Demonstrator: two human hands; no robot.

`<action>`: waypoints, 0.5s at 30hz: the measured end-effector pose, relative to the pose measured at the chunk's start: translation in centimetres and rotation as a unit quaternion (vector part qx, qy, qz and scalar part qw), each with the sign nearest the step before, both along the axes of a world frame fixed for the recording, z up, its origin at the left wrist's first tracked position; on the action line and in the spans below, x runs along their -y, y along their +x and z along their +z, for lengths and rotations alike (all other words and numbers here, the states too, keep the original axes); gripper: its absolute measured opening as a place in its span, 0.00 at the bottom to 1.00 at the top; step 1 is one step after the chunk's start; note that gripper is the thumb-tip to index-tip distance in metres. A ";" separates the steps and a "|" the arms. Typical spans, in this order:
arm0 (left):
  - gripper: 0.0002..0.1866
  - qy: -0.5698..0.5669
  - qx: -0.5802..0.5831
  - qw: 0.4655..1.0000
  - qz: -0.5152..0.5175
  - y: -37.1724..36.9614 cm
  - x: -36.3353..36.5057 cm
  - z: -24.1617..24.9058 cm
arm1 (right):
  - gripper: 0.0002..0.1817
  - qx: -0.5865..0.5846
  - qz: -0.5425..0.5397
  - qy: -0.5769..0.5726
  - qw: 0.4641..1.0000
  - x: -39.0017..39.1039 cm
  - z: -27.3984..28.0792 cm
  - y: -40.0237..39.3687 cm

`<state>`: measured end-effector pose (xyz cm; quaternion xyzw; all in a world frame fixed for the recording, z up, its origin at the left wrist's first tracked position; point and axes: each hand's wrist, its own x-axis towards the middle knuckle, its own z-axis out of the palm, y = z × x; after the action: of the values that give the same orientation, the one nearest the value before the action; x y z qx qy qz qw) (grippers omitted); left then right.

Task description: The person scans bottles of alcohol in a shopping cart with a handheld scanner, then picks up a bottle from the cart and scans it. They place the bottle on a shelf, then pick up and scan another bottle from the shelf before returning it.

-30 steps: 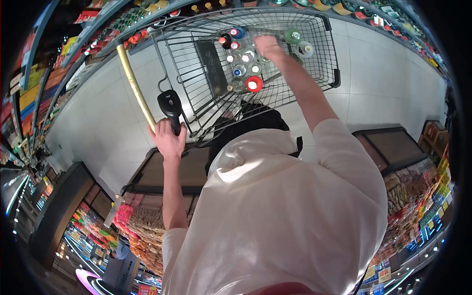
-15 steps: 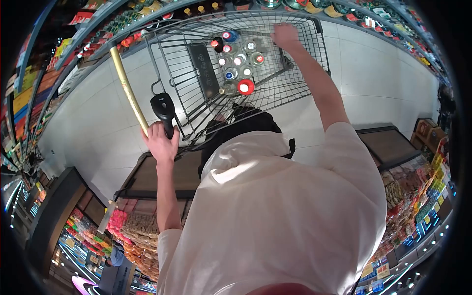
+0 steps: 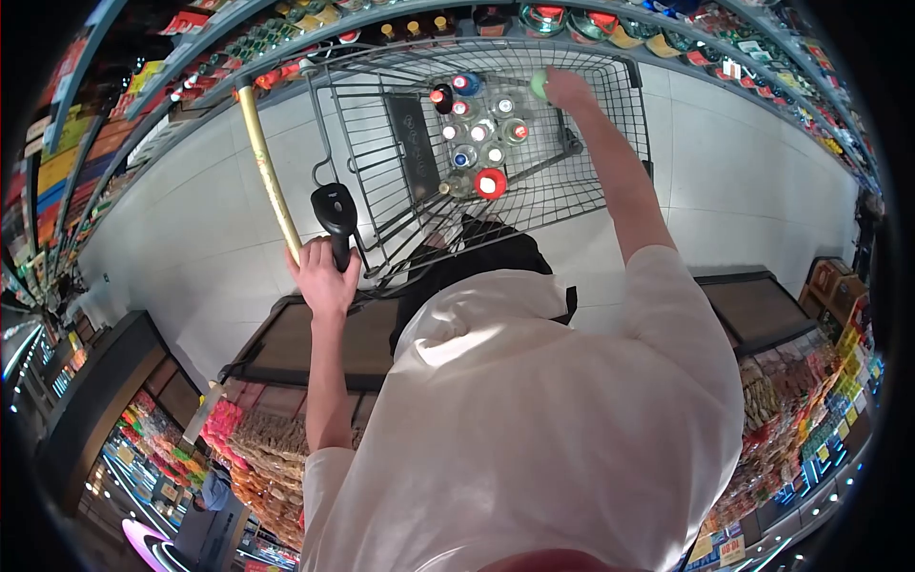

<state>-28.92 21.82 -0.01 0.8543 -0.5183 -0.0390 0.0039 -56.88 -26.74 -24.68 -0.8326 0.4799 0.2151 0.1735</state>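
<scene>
My left hand (image 3: 324, 276) is closed around the lower end of the yellow cart handle (image 3: 263, 167). The grip of a black handheld scanner (image 3: 334, 212) lies between its thumb and forefinger. Over the far right part of the wire shopping cart (image 3: 596, 195), my right hand (image 3: 569, 91) has its fingers closed on a pale green, round-topped item (image 3: 539, 84), mostly hidden by the hand. To the left of that hand, bottles (image 3: 483, 130) stand grouped in the cart, among them one with a large red top (image 3: 490, 183) and a dark one with a red cap (image 3: 441, 98).
Shelves of bottles (image 3: 548, 21) run along the far side, close to the cart. Behind me are brown-topped display stands (image 3: 758, 310) and racks of packaged goods (image 3: 253, 448). Pale floor tiles (image 3: 724, 181) stretch to the right of the cart.
The view has shifted, so cart and hands appear slightly lower and further right. The pale green item now shows at my right hand's fingers. My left hand keeps its grip.
</scene>
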 end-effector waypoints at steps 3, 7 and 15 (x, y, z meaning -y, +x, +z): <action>0.18 0.004 -0.003 1.000 0.001 -0.2 0.1 0.3 | 0.20 0.035 0.045 0.004 0.998 -1.1 1.7 2.4; 0.18 0.010 0.002 1.000 0.002 -0.2 0.2 0.2 | 0.20 0.035 0.088 0.001 0.995 -1.8 0.5 5.8; 0.16 -0.006 0.011 1.000 -0.017 -0.1 0.3 -0.1 | 0.16 0.043 0.088 -0.042 0.994 -3.0 -1.1 10.0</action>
<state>-29.05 21.52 -0.11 0.8455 -0.5332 -0.0263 0.0027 -46.87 -23.77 -25.83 -0.8866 0.4057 0.1729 0.1394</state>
